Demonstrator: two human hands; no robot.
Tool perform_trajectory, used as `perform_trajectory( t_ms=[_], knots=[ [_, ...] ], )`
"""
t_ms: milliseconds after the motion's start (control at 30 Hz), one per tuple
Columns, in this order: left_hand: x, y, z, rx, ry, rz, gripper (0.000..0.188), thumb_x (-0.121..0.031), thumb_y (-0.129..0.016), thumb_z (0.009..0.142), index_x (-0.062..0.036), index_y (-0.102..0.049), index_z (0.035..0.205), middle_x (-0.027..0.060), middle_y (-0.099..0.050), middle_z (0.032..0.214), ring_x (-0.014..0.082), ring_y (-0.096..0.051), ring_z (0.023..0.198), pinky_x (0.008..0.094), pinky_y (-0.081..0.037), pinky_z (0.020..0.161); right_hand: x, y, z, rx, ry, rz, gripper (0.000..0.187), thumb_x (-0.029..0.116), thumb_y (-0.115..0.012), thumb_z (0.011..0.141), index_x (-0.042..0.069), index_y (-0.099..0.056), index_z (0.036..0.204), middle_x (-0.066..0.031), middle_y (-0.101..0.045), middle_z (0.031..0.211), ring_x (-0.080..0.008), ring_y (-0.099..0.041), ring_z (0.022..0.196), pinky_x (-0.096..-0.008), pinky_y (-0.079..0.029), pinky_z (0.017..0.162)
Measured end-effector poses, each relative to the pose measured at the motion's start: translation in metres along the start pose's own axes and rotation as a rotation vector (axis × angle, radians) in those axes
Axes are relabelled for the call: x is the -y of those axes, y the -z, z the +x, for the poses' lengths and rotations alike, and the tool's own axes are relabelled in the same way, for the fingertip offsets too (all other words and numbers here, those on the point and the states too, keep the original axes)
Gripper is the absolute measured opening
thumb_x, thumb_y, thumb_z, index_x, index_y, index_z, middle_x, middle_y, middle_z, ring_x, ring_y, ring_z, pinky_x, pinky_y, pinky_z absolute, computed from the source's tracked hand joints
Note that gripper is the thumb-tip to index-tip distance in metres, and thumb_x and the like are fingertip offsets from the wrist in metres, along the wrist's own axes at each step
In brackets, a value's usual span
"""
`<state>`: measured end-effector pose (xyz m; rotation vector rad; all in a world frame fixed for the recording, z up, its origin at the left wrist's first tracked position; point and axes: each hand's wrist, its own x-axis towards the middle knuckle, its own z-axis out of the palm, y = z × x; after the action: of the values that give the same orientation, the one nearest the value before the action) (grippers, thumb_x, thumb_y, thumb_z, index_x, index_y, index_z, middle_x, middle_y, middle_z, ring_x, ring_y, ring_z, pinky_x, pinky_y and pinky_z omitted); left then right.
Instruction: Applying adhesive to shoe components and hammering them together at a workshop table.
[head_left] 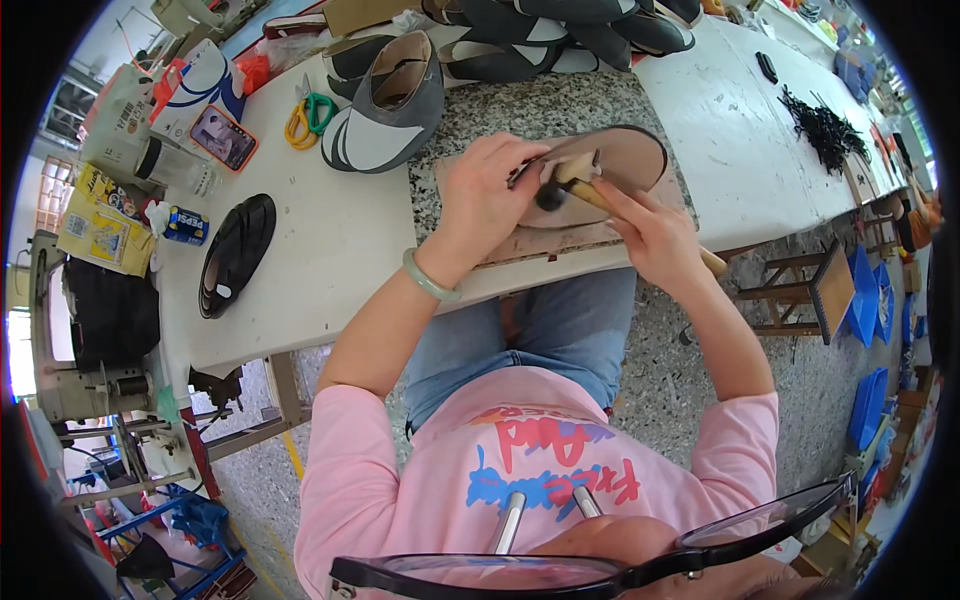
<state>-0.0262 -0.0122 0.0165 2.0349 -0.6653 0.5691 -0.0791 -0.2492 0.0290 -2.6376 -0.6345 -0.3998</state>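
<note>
My right hand point(655, 235) is wrapped round the wooden handle of a hammer point(592, 194). The black hammer head lies over the near side of a shoe upper point(635, 160) with a tan lining and a dark edge. With closed fingers, my left hand point(487, 195) grips the left end of that upper. A speckled stone slab point(545, 100) lies beneath the work, with a brownish board point(535, 245) along its near side. Just beyond my left hand stands a grey and white shoe upper point(385, 130). My left fingertips are partly hidden behind the upper.
More dark shoe uppers point(540, 50) are piled at the back. Left on the white table point(330, 250) are scissors point(308, 120), a phone point(224, 138), a jar point(175, 165), a drink can point(187, 225) and a black shoe point(238, 255). Black strips point(822, 130) lie far right, above a wooden stool point(805, 290).
</note>
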Motion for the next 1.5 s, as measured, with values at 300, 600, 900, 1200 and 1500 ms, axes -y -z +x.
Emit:
perform_trajectory(
  t_ms=[300, 600, 900, 1200, 1500],
  knots=[
    [-0.019, 0.039, -0.04, -0.135, 0.463, 0.032, 0.017, -0.007, -0.065, 0.078, -0.0021, -0.06, 0.094, 0.0094, -0.06, 0.077, 0.018, -0.058, 0.062, 0.0303, -0.048, 0.056, 0.02, -0.023, 0.029, 0.014, 0.157, 0.049, 0.055, 0.009, -0.061, 0.082, 0.024, -0.05, 0.134, -0.0036, -0.06, 0.083, -0.0268, -0.062, 0.067, -0.0399, -0.05, 0.056],
    [0.012, 0.033, -0.097, -0.141, 0.342, 0.438, 0.036, -0.012, -0.063, 0.073, -0.0043, -0.056, 0.107, 0.0106, -0.057, 0.104, 0.0347, -0.046, 0.107, 0.0506, -0.032, 0.096, 0.039, -0.023, 0.038, 0.046, 0.192, 0.034, 0.055, 0.007, -0.06, 0.082, 0.024, -0.051, 0.134, -0.0037, -0.06, 0.083, -0.0264, -0.062, 0.066, -0.0392, -0.05, 0.056],
    [0.025, 0.043, -0.118, -0.111, 0.304, 0.435, 0.036, -0.013, -0.066, 0.075, -0.0007, -0.056, 0.108, 0.014, -0.057, 0.108, 0.0311, -0.049, 0.106, 0.0493, -0.033, 0.097, 0.05, -0.035, 0.044, 0.072, 0.239, 0.13, 0.057, 0.005, -0.06, 0.081, 0.023, -0.051, 0.134, -0.0046, -0.061, 0.085, -0.028, -0.062, 0.066, -0.0391, -0.05, 0.055],
    [0.035, 0.065, -0.13, -0.479, 0.783, -0.214, 0.03, -0.011, -0.064, 0.087, 0.0027, -0.054, 0.112, 0.0137, -0.065, 0.1, 0.0172, -0.062, 0.09, 0.0307, -0.05, 0.079, 0.065, -0.037, 0.05, 0.083, 0.267, 0.16, 0.056, 0.005, -0.06, 0.081, 0.023, -0.051, 0.134, -0.004, -0.06, 0.085, -0.0272, -0.062, 0.066, -0.0389, -0.05, 0.054],
    [0.041, 0.061, -0.136, -0.513, 0.72, -0.156, 0.039, -0.017, -0.065, 0.087, 0.0019, -0.045, 0.115, 0.0167, -0.063, 0.103, 0.021, -0.062, 0.093, 0.034, -0.049, 0.081, 0.084, -0.052, 0.053, 0.118, 0.271, 0.151, 0.055, 0.007, -0.06, 0.082, 0.025, -0.05, 0.134, -0.0049, -0.059, 0.086, -0.0276, -0.062, 0.065, -0.0394, -0.05, 0.054]
  ],
)
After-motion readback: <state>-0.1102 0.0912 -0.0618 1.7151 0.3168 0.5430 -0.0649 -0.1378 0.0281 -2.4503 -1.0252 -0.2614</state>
